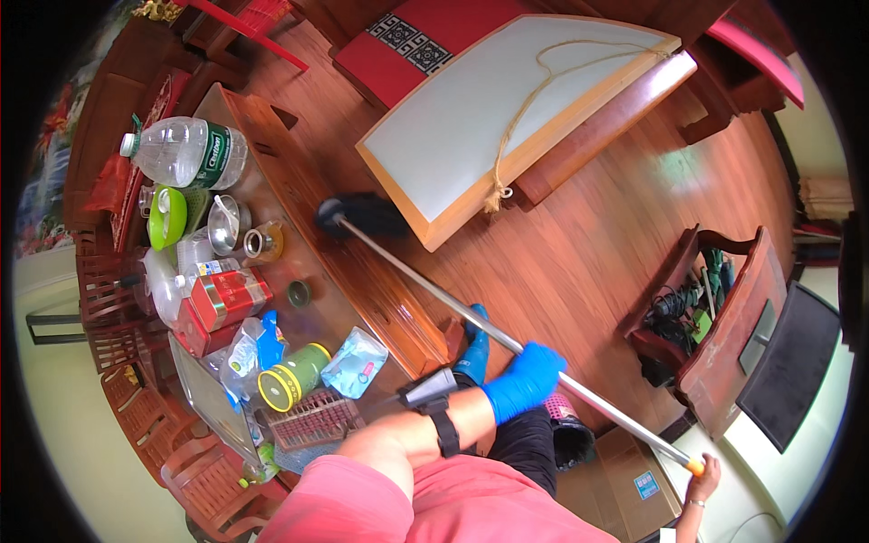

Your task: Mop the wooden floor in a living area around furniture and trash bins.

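Observation:
A long metal mop pole [434,292] runs diagonally across the view. My left hand [526,383], in a blue glove, is closed around its middle. Near the yellow end of the pole, my bare right hand [704,478] grips it at the lower right. The dark, blurred mop head [370,212] lies low beside the long wooden table's edge, partly hidden by the framed board [489,129]. That board has a pale face, a light wood frame and a rope attached, and it rests on a red wooden bench or low table.
The cluttered table [339,292] on the left holds a large plastic bottle [187,153], red tins [231,298], a green canister [295,377] and an abacus [316,421]. At right are a wooden holder [713,319] and a monitor [791,366]. A black-lined bin [572,441] and cardboard [611,482] lie near my legs.

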A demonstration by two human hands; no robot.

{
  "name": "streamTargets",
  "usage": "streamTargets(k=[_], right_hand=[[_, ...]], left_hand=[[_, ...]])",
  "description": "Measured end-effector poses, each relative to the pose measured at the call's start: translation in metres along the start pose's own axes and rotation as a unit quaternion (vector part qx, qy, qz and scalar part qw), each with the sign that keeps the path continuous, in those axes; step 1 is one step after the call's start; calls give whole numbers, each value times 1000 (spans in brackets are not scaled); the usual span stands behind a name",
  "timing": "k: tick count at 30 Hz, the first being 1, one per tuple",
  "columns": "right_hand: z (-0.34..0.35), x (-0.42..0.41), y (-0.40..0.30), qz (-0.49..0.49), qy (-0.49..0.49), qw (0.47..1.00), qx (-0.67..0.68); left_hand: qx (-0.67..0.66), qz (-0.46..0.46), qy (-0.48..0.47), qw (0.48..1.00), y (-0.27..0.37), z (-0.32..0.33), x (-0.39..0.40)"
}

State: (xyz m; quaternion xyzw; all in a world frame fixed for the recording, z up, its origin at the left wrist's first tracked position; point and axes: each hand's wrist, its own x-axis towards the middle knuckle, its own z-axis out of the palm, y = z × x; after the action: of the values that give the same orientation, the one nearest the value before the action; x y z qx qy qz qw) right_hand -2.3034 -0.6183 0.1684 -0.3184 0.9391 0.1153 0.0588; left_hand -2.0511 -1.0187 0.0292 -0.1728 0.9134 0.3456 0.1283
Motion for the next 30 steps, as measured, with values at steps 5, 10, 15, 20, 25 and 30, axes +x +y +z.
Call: streamTargets(k=[5,10,15,20,25,30], right_hand=[[13,54,-138,-110,-9,991,73],[11,76,-195,-148,50,983,102],[14,58,-129,-152,49,985,71],[-12,26,6,-72,49,996,-15],[-73,-15,132,12,30,997,-74],[-139,-24,116,66,-229,952,-191]], left_hand=[[126,-89,-50,987,-118,-55,5],[170,-107,24,979,-154,-103,-2],[227,-117,1,967,-90,-82,-2],[73,-39,69,994,20,-30,-6],[-8,42,-22,999,132,-1,-8],[-41,88,-40,994,173,48,-17]])
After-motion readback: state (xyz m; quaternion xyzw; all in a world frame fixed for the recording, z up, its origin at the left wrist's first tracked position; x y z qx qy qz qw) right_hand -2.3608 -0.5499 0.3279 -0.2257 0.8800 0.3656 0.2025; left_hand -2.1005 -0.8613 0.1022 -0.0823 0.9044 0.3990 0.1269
